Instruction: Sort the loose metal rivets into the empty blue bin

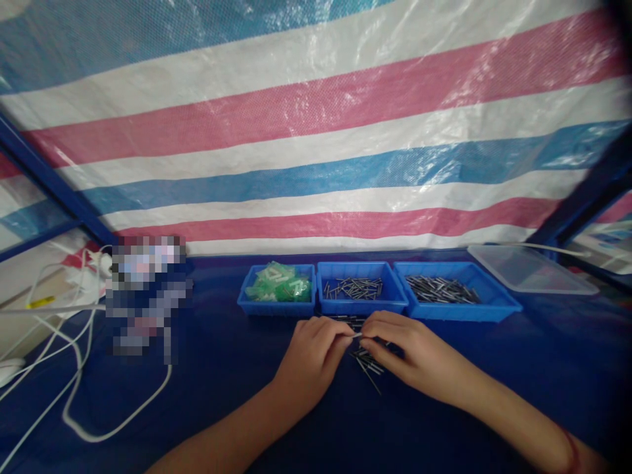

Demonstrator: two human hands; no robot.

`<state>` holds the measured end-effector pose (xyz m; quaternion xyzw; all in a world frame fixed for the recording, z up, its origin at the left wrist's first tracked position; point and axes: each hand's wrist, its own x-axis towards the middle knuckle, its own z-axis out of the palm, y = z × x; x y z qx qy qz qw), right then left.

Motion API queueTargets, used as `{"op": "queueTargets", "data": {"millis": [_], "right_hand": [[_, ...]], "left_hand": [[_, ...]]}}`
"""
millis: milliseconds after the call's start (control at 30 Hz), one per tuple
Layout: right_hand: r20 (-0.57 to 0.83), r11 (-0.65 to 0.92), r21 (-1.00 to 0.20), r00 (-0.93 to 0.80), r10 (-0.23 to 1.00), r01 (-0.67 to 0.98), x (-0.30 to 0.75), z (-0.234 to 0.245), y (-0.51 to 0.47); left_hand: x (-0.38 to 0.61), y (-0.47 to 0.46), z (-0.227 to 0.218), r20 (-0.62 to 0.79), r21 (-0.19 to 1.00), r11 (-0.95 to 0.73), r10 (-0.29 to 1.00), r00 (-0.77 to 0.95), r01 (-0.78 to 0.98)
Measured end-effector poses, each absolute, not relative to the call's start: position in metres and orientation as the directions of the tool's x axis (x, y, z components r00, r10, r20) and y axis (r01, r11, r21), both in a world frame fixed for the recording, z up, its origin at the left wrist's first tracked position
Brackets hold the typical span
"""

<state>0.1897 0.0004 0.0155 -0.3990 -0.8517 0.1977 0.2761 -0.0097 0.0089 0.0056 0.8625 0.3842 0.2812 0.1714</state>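
My left hand [313,349] and my right hand [412,349] meet just in front of the blue trays. Thumb and fingers of each are closed on a short, thin, whitish piece [357,335] that bridges the small gap between them. Its exact kind is too small to make out, and the fingertips cover its ends. Beneath and around the fingers lies a loose pile of thin dark metal rods [370,364], partly hidden by my hands. One longer thin rod [371,381] sticks out of the pile toward me.
Three blue trays stand behind my hands: the left tray [276,308] with a green plastic bag [279,283], the middle [363,306] and right [459,311] with metal rods. A translucent lid [533,270] lies right. White cables [74,382] and blurred items are left.
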Motion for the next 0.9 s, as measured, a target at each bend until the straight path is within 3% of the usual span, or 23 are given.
{"op": "queueTargets", "data": {"millis": [300, 667, 900], "right_hand": [[0.280, 0.496, -0.702, -0.442, 0.852, 0.512, 0.187, 0.012, 0.001], [0.237, 0.453, -0.764, -0.452, 0.860, 0.460, 0.175, 0.005, -0.005], [0.258, 0.455, -0.780, -0.443, 0.859, 0.429, 0.173, 0.003, -0.004]], "left_hand": [[-0.012, 0.010, 0.003, 0.393, 0.571, -0.656, 0.746, 0.538, 0.494], [-0.007, 0.009, 0.006, 0.298, 0.842, -0.411, 0.894, 0.334, 0.348], [-0.006, 0.007, 0.008, 0.320, 0.849, -0.418, 0.893, 0.316, 0.324]]}}
